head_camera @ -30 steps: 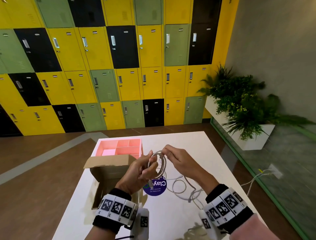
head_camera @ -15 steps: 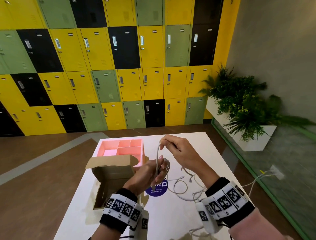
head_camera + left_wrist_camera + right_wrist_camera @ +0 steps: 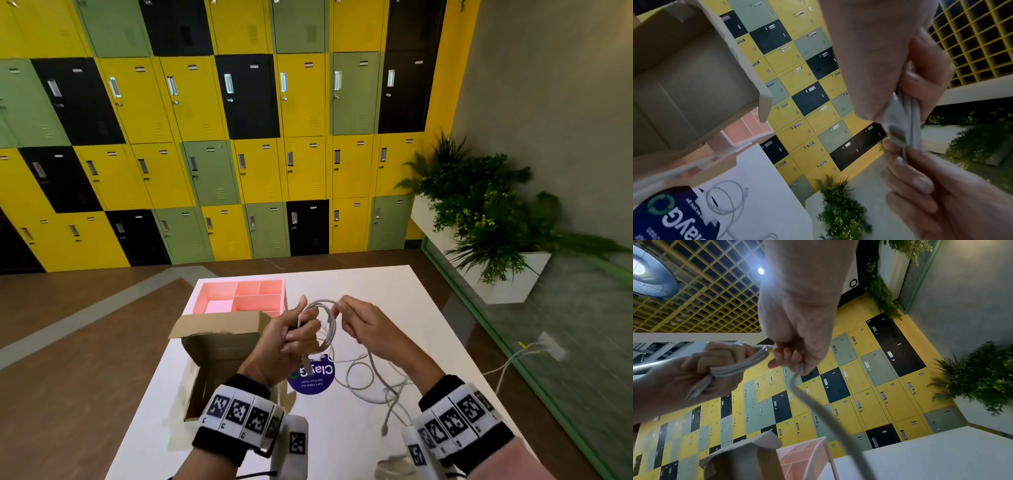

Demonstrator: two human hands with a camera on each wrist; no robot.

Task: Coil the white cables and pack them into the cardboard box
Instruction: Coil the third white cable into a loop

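My left hand (image 3: 291, 337) grips several loops of a white cable (image 3: 327, 320) above the table, and its plug end hangs below my fingers (image 3: 898, 134). At the top of the coil my right hand (image 3: 356, 322) pinches the same cable (image 3: 807, 400), whose free length trails down to the table. More loose white cable (image 3: 368, 383) lies tangled on the white table (image 3: 394, 301) near my right wrist. The open cardboard box (image 3: 219, 346) stands to the left of my left hand, flaps up; its inside is mostly hidden.
A pink divided tray (image 3: 243, 296) sits behind the box. A round blue sticker (image 3: 313, 377) lies on the table under my hands. A white planter with green plants (image 3: 493, 219) stands to the right, lockers (image 3: 212, 137) behind. The table's right edge borders a green-framed glass panel (image 3: 548, 377).
My right hand rose with the cable half a second ago, then came down to the top of the coil, laying another loop. My left hand kept its grip.
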